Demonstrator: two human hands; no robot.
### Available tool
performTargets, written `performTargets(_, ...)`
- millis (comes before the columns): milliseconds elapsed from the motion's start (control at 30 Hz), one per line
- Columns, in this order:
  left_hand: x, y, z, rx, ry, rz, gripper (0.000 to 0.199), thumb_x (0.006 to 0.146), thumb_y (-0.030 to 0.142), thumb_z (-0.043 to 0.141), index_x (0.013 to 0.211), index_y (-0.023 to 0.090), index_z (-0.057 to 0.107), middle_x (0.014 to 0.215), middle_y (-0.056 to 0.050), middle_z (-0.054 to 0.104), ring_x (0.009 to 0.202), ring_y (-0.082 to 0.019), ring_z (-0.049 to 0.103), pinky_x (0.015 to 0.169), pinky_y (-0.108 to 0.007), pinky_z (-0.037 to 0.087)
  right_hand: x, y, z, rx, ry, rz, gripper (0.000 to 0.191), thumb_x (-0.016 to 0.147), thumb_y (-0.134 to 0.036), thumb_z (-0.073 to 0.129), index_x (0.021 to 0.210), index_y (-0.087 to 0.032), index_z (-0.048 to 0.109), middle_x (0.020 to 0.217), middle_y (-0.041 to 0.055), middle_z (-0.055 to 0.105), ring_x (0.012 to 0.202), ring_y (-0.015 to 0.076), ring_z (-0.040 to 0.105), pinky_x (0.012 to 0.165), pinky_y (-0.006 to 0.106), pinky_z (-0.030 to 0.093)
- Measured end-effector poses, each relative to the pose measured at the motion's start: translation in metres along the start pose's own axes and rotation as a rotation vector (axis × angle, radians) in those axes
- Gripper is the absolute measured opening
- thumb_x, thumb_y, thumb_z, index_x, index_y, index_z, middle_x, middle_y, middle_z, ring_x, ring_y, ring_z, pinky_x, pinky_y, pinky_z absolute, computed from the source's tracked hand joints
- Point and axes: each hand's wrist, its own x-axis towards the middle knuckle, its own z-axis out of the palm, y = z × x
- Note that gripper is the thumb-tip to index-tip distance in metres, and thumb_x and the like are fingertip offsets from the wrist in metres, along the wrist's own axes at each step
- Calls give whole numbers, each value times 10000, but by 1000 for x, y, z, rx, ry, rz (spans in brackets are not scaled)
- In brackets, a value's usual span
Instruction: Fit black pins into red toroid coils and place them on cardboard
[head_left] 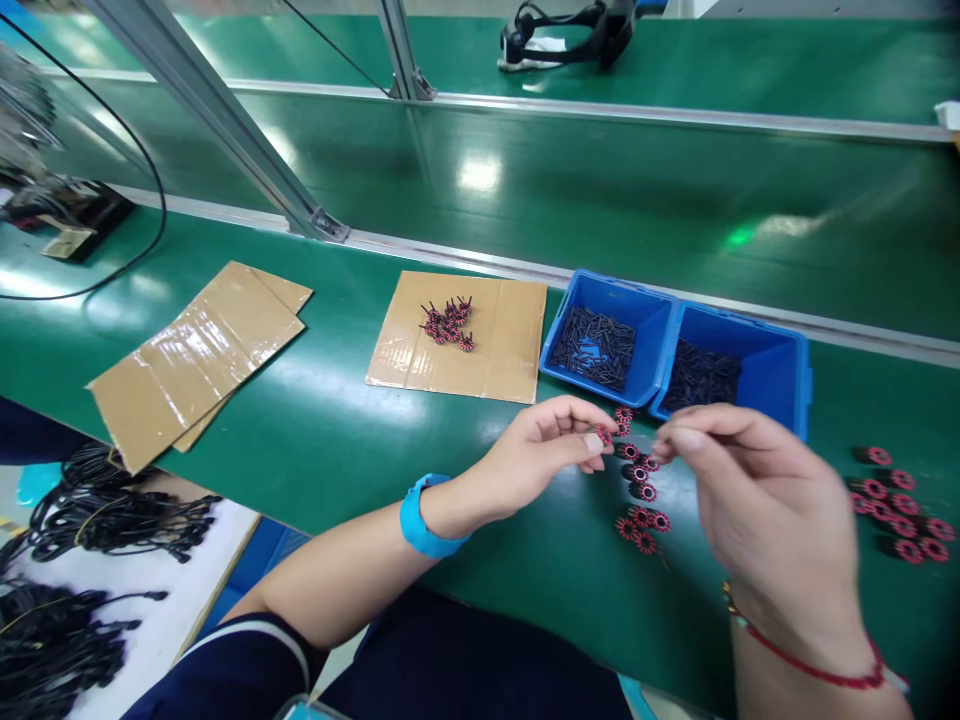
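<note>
My left hand (551,445), with a blue band on its wrist, pinches a small red-and-black ring-shaped part (604,436). To its right, my right hand (750,480) is closed at the fingertips; whatever it may hold is too small to make out. Between and below the hands lie several more red-and-black parts (641,472) on the green table. Just behind the hands sit a blue bin (660,330) of short black pieces and a second blue bin (772,375) with similar dark pieces. Several red-and-black parts with dark pins (448,322) rest on a cardboard sheet (502,350).
More red-and-black parts (900,510) lie at the far right. Two overlapping cardboard sheets (202,350) are on the left. Bundled black cables (97,510) sit at lower left. A metal frame post (217,110) slants down to the table's back rail (450,258).
</note>
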Motion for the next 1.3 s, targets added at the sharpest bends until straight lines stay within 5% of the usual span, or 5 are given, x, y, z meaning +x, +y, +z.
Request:
performTargets(100, 0, 0, -1, -81, -24, -45, 240, 810, 286, 769, 962, 150, 640, 819, -33, 706, 690, -114, 654, 689, -268, 488, 3, 0, -7, 38, 112, -1, 61, 845, -283, 799, 887, -264, 759, 762, -25, 715, 682, 97, 667, 639, 200, 553)
performTargets(467, -2, 1, -2, -183, -143, -125, 185, 866, 295, 716, 920, 141, 629, 787, -51, 721, 678, -124, 668, 665, -252, 495, 3, -3, 5, 29, -306, 237, 127, 874, -350, 764, 835, -229, 766, 741, 13, 722, 681, 129, 674, 636, 237, 567)
performTargets(800, -1, 4, -3, -119, -108, -117, 214, 848, 301, 711, 969, 126, 702, 762, -41, 658, 668, -110, 595, 649, -254, 451, 6, -1, -16, 81, 60, 146, 118, 810, -319, 837, 903, -282, 775, 812, -14, 730, 727, 108, 677, 678, 206, 569)
performTargets(1100, -2, 3, -3, -125, -121, -163, 212, 840, 312, 727, 955, 154, 648, 718, -13, 652, 622, -106, 603, 590, -232, 459, 0, -4, -19, -414, -274, -109, 131, 911, -288, 713, 1029, -311, 764, 954, 33, 733, 824, 175, 685, 637, 275, 545)
performTargets(1300, -3, 3, -5, -125, -189, -196, 212, 849, 331, 716, 887, 157, 601, 687, -19, 667, 573, -98, 589, 578, -230, 450, 13, 0, -23, -346, -429, -96, 70, 920, -304, 704, 962, -298, 759, 883, 21, 709, 786, 164, 658, 699, 290, 535)
